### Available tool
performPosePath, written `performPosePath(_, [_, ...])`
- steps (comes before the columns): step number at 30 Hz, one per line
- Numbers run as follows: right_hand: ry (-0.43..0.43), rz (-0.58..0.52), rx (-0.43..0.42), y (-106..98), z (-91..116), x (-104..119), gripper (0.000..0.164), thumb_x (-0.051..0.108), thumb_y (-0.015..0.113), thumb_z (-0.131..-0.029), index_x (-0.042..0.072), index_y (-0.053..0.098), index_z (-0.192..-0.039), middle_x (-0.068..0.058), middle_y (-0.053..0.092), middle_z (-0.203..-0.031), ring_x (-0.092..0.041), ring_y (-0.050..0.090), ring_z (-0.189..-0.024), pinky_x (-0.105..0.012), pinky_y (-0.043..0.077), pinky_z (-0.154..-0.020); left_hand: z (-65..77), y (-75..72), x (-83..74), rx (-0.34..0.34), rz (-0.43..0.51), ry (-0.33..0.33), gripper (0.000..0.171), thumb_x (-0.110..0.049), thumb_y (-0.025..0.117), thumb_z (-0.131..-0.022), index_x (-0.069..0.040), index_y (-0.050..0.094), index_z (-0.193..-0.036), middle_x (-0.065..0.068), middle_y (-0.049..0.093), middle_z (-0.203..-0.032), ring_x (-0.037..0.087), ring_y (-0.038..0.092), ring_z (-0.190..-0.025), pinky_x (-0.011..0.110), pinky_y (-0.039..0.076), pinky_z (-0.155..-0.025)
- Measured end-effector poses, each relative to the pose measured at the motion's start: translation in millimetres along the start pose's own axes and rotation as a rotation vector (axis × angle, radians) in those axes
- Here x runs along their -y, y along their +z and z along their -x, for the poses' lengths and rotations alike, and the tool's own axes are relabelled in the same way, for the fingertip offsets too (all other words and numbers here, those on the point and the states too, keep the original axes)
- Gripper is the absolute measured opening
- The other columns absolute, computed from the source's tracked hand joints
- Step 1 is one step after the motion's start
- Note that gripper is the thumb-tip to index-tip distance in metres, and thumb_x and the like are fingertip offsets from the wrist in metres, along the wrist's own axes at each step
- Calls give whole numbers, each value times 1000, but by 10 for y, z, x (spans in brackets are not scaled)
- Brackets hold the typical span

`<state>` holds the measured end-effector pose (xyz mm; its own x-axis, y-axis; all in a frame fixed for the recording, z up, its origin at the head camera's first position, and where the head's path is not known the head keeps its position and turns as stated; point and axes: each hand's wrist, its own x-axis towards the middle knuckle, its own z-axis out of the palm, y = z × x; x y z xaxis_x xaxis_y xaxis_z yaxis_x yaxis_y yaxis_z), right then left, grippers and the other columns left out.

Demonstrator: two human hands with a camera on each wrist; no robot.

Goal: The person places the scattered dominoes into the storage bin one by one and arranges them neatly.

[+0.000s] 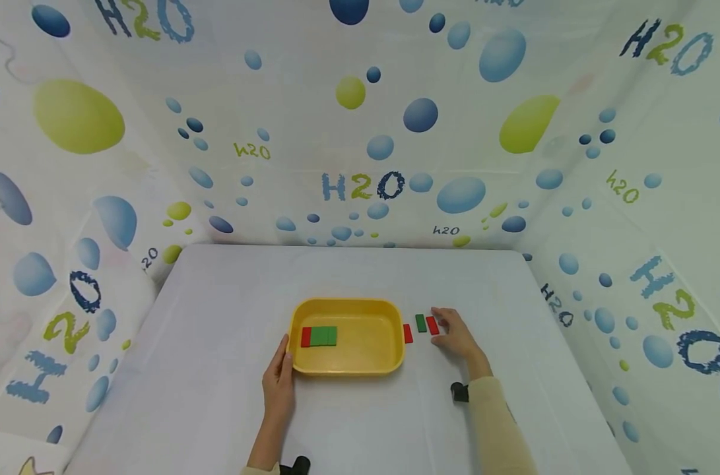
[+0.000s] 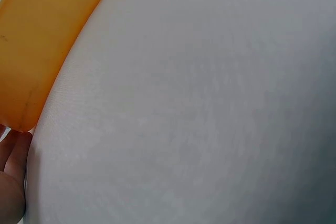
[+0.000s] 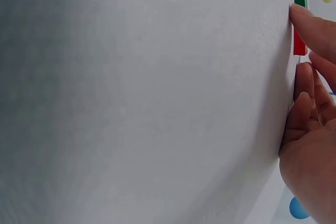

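My left hand [image 1: 279, 389] rests against the left side of a yellow tray [image 1: 348, 365], its fingertips at the outer wall. In the left wrist view the tray [image 2: 44, 40] fills the upper left corner. Inside the tray a red tile [image 1: 305, 337] and two green tiles [image 1: 323, 336] lie side by side. To the right of the tray, my right hand [image 1: 457, 335] has thumb and index finger spread around the ends of a red tile [image 1: 433, 325]. Beside that tile lies a green tile [image 1: 421, 322]. Another red tile [image 1: 408, 333] lies by the tray's right rim.
Everything stands on a white-covered table [image 1: 229, 297]. A patterned curtain [image 1: 300, 132] with blue and green dots surrounds its back and sides. Dark wrist cameras [image 1: 459, 392] sit at both wrists.
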<state>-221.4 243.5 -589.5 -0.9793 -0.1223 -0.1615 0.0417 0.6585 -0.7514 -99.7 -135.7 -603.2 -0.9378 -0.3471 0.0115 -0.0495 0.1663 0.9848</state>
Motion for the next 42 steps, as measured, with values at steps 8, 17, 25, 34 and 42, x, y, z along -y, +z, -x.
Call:
performPosePath(8, [2,44,-21,36,-26,-7,62,-4,71,-83,5,50,-141,-19,45,-138,-35,49,-121,-52,41,-110,-7,2,4,5,9,6,45,-30,42,-106,-20,41,-150,-5,40,-155,-16,30,-132,-3,25,-102])
performPosePath(17, [25,61,-28,58,-45,-19,57,-1,71,-83,7,54,-137,-18,46,-135,-34,49,-120,-51,42,-110,1,-1,-4,0,10,13,47,-32,42,-106,-17,41,-150,-3,39,-155,-15,31,-133,-3,25,-102])
performPosePath(25, [4,62,-42,46,-33,-7,51,-2,73,-82,5,59,-131,-18,50,-128,-34,51,-120,-51,42,-109,-1,8,10,-8,27,20,46,-29,42,-106,-15,42,-149,2,40,-155,3,33,-143,-2,26,-102])
performPosePath(34, [7,87,-42,48,-26,-48,46,6,75,-84,4,60,-127,-16,52,-124,-32,52,-115,-50,45,-106,17,8,4,1,30,4,47,-31,41,-106,-17,41,-150,-2,39,-156,-11,31,-136,-2,25,-103])
performPosePath(42, [25,57,-48,15,58,-29,46,16,75,-86,6,59,-128,-16,55,-122,-32,53,-112,-51,46,-104,53,4,-60,5,28,4,46,-29,42,-106,-17,41,-150,0,39,-156,14,32,-146,-3,25,-101])
